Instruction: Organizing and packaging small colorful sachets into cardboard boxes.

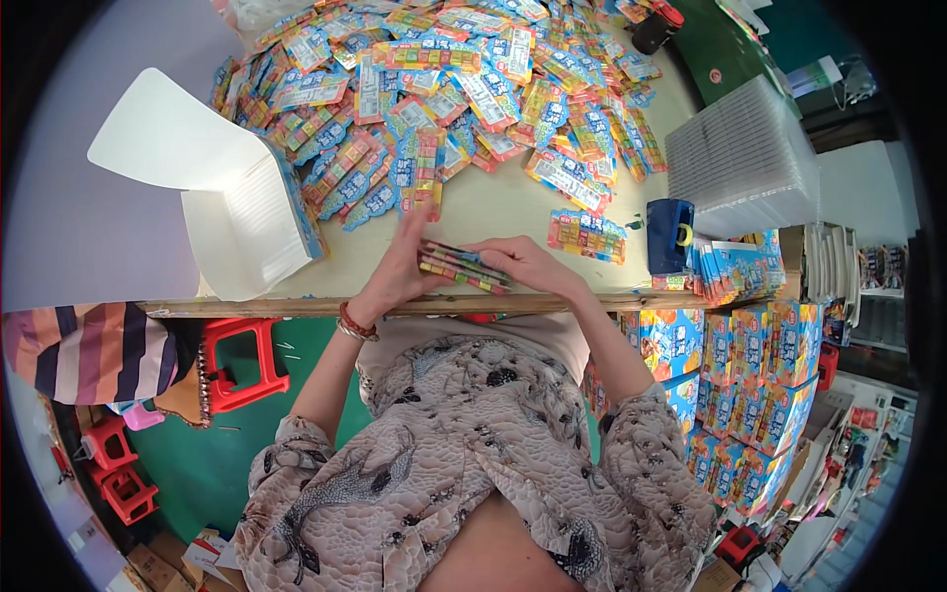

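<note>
Between my hands, at the table's front edge, is a small stack of colourful candy packs, edges toward me and slightly tilted. My left hand holds the stack's left end, its fingers stretched along the far side and its thumb on the near side. At the right end my right hand grips the stack between thumb and fingers. Just beyond my left fingertips lies a single upright pack. Another loose pack rests to the right of my right hand.
A large heap of similar packs covers the far table. At left stands an open white-lined display box. To the right are a blue tape dispenser, a stack of clear plastic trays and filled boxes. Red stools stand below left.
</note>
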